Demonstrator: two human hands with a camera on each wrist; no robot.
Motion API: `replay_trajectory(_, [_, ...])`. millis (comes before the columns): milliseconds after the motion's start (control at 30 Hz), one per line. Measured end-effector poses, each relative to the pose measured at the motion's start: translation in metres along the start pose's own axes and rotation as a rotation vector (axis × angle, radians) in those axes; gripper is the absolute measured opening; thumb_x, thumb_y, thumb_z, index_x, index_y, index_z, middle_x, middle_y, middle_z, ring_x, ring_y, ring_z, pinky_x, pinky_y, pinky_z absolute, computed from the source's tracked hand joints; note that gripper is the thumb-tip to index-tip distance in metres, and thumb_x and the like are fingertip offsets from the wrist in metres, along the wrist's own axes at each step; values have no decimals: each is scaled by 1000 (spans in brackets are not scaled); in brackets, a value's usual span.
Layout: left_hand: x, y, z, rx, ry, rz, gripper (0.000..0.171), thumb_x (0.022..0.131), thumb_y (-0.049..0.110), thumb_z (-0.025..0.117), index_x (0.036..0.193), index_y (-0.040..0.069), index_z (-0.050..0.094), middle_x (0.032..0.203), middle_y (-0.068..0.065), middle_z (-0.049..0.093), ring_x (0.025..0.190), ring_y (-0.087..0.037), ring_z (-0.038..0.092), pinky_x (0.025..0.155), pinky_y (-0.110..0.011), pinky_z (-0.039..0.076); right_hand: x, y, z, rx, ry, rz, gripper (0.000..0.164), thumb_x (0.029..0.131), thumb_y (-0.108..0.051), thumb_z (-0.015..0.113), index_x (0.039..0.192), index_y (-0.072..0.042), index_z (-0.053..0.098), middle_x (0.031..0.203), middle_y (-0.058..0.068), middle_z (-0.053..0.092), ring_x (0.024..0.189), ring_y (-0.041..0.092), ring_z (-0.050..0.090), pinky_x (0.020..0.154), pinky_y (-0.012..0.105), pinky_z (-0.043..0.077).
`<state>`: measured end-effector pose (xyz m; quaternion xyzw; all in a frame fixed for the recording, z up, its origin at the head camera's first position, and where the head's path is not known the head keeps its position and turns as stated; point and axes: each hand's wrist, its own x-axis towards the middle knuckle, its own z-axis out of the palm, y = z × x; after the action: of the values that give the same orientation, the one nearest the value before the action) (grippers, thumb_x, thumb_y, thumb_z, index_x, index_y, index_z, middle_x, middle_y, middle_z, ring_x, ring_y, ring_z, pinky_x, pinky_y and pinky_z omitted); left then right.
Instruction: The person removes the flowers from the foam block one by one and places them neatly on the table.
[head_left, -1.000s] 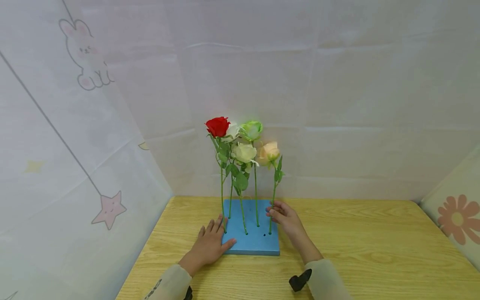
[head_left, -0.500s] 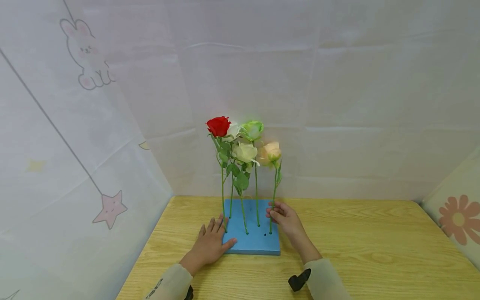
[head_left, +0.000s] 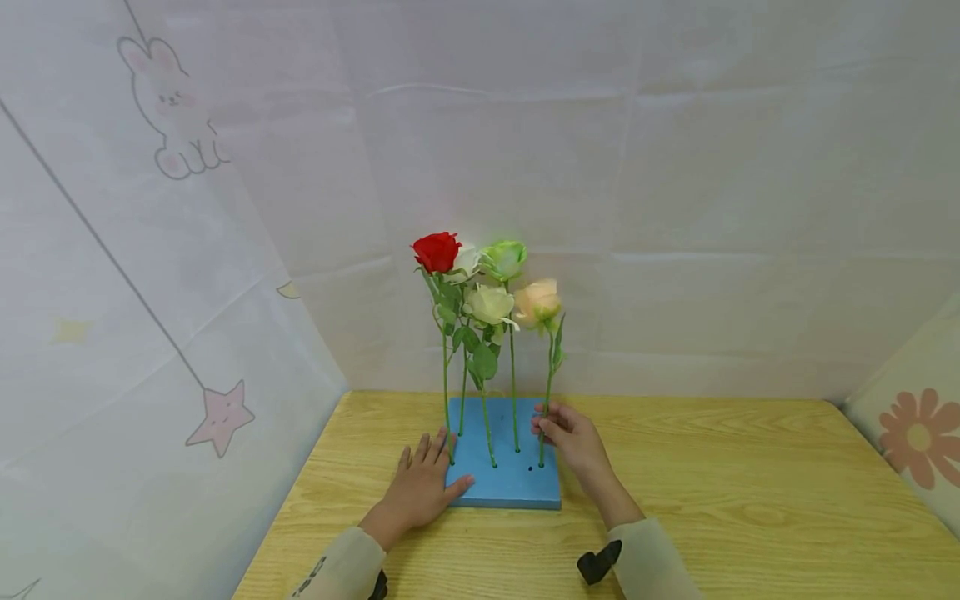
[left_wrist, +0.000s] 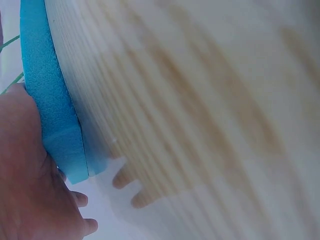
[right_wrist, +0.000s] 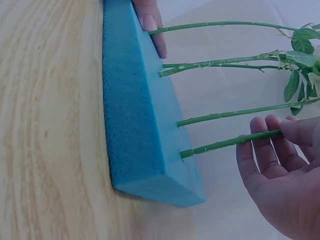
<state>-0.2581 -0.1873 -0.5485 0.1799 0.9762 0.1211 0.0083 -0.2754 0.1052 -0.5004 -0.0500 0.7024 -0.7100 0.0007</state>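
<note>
A peach rose (head_left: 540, 302) stands at the right of a blue foam block (head_left: 504, 493), its stem in a hole. My right hand (head_left: 573, 439) pinches that stem (right_wrist: 235, 143) low down, between thumb and fingers. On the block's left edge rests my left hand (head_left: 418, 490), fingers spread; in the left wrist view it lies against the block's side, its fingertips partly hidden. A red rose (head_left: 437, 252), a cream rose (head_left: 490, 306), a green rose (head_left: 505, 260) and a white rose (head_left: 468, 263), partly hidden behind the red one, also stand in the block.
A small dark hole (head_left: 530, 468) shows in the block beside the peach rose's stem. The block lies on a wood-grain table (head_left: 720, 492). Pale printed cloth (head_left: 675, 183) hangs behind the table and along both sides.
The peach rose's head and leaves have swung slightly right, then back left, while the right hand keeps hold of the stem. My left hand and the other roses stay in place.
</note>
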Motion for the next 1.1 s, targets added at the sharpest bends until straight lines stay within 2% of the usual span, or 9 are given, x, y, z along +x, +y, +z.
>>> replay_trajectory(267, [0, 2, -1, -21, -6, 2, 88, 101, 70, 36, 163, 11, 21, 170, -12, 11, 153, -46, 12, 117, -70, 10, -6, -16, 0, 12, 6, -51, 24, 101, -5, 62, 124, -2, 68, 112, 20, 70, 102, 28, 71, 90, 39, 58])
replay_trajectory(467, [1, -1, 3, -10, 2, 5, 87, 100, 71, 35, 163, 12, 22, 170, -12, 12, 153, -46, 13, 117, -69, 10, -11, -25, -2, 24, -11, -71, 25, 101, -5, 62, 125, -2, 68, 114, 22, 69, 101, 27, 71, 91, 40, 58])
replay_trajectory(633, [1, 0, 0, -23, 10, 20, 87, 101, 70, 36, 163, 10, 22, 169, -15, 14, 152, -48, 14, 116, -71, 11, -14, -31, -4, 33, -28, -86, 25, 101, -5, 62, 126, -3, 67, 115, 21, 69, 102, 27, 71, 91, 38, 58])
replay_trajectory(867, [-1, 3, -5, -40, 12, 17, 86, 101, 67, 38, 162, 9, 24, 168, -17, 16, 152, -48, 15, 116, -72, 12, -16, -36, -7, 44, -50, -75, 26, 102, -6, 61, 128, -2, 66, 120, 26, 66, 106, 31, 70, 91, 35, 57])
replay_trajectory(1100, [0, 0, 1, -22, 12, 8, 88, 100, 71, 36, 163, 12, 22, 169, -14, 13, 153, -46, 14, 117, -70, 12, -19, -36, -11, 40, -53, -62, 27, 102, -7, 61, 129, -4, 66, 120, 25, 66, 107, 30, 70, 91, 35, 58])
